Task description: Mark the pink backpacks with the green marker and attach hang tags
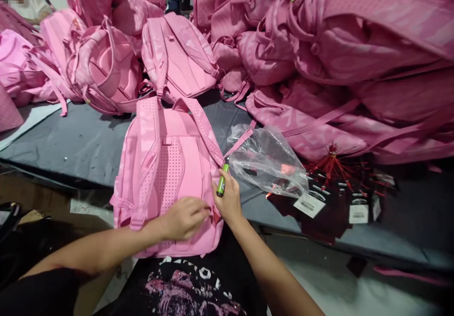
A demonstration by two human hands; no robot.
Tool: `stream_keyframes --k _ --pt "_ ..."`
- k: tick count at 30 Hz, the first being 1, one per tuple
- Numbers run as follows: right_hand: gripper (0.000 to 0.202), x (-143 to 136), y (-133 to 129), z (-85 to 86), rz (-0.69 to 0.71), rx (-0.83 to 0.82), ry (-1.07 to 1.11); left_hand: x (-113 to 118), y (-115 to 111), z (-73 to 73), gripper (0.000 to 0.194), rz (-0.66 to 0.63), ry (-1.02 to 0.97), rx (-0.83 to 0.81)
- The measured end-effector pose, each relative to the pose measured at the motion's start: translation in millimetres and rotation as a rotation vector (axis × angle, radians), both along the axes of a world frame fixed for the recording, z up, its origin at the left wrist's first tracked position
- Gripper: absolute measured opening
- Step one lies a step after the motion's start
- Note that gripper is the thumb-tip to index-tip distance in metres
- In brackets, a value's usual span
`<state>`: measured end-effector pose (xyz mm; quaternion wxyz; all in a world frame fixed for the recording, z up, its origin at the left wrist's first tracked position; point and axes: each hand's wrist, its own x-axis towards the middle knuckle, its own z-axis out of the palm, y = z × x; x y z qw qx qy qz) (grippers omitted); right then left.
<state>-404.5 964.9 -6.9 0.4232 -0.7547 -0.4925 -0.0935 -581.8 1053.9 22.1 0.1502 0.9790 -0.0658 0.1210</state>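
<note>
A pink backpack (pixel 193 141) rests at the table's front edge against my body, its shoulder straps and perforated back panel facing up. My right hand (pixel 229 195) holds a green marker-like stick (pixel 222 179) with a dark end, at the backpack's right side. Over the lower right of the back panel is my left hand (pixel 186 217), its fingers pinched together; what they hold, if anything, is too small to tell. A small red patch shows between the two hands on the backpack's side.
Pink backpacks (pixel 177 56) are piled along the back and right of the dark table (pixel 88 148). A clear plastic bag (pixel 269 160) and black tags (pixel 326 212) with red strings lie at the right. A person (pixel 30 6) is at the upper left.
</note>
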Motion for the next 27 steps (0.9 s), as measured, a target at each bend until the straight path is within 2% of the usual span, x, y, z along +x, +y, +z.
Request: stream_keyframes --k 3,5,9,13,17,19,21,23,25,26,27 --pt "0.045 -4 -2 0.7 -0.074 -0.116 0.168 37 38 32.5 0.038 -0.032 0.043 0.166" --pt "0.048 -7 -3 0.0 -0.086 -0.174 0.218 60 61 44.2 0.042 -0.076 0.092 0.228" --pt "0.051 -8 -3 -2.1 -0.074 -0.145 0.292 94 92 51.3 0.036 -0.036 0.134 0.291" --pt "0.049 -5 -3 -1.8 -0.074 -0.097 0.379 118 105 51.3 0.029 -0.107 0.132 0.383" --pt "0.049 -2 -1 2.8 -0.087 -0.076 0.422 132 112 50.5 0.035 -0.173 0.145 0.414" --pt "0.050 0 2 6.5 -0.088 -0.076 0.454 132 117 60.8 0.043 -0.182 0.164 0.435" --pt "0.051 3 5 9.8 -0.082 -0.081 0.483 122 126 84.5 0.039 -0.099 0.132 0.440" --pt "0.053 5 7 12.0 -0.078 -0.090 0.483 94 140 117.6 0.030 0.119 0.003 0.389" --pt "0.052 7 9 12.2 -0.080 -0.100 0.458 42 152 146.6 0.028 0.446 -0.193 0.275" --pt "0.052 9 9 11.6 -0.087 -0.102 0.444 8 152 153.9 0.029 0.633 -0.296 0.207" --pt "0.051 10 10 10.7 -0.097 -0.103 0.431 -29 148 154.2 0.030 0.809 -0.380 0.138"
